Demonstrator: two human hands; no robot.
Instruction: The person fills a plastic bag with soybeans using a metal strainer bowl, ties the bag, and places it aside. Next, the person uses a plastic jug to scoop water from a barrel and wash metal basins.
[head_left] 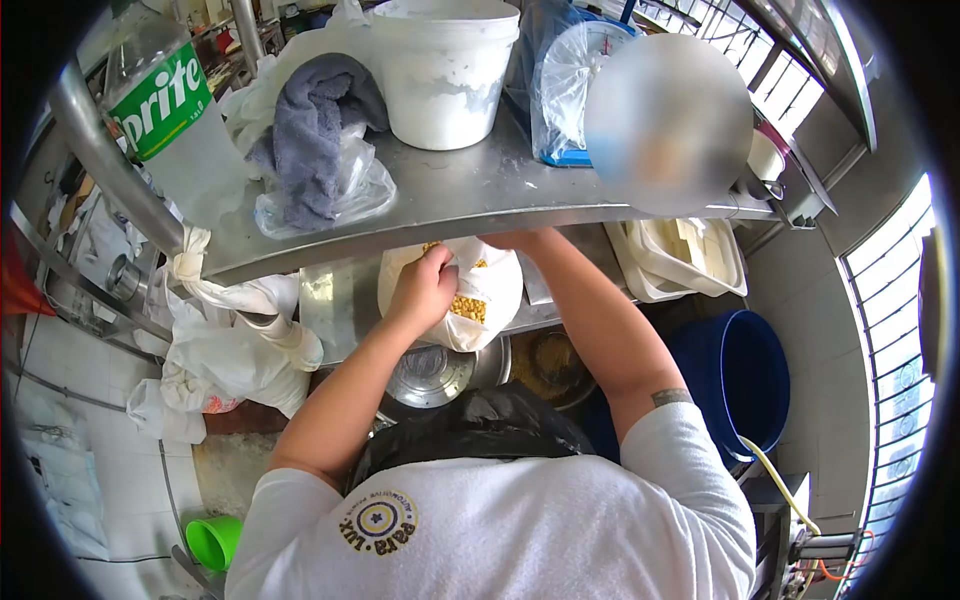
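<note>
A white bag (502, 287) with yellow grains (469, 308) inside stands on the lower metal surface, under the front edge of the upper shelf. My left hand (428, 287) is closed in a pinch on the bag's rim, thumb on top. At the bag's far side is my right hand (512, 239), mostly covered by the shelf edge. Its fingers are hidden, so their grip does not show. Whether the grains are corn or beans I cannot tell.
The steel shelf (460, 195) above holds a white bucket (440, 85), a grey towel (325, 130), a Sprite bottle (165, 110) and a blue scale (570, 158). White trays (655, 280) sit at right. Below are metal pans (432, 375) and a blue barrel (735, 390).
</note>
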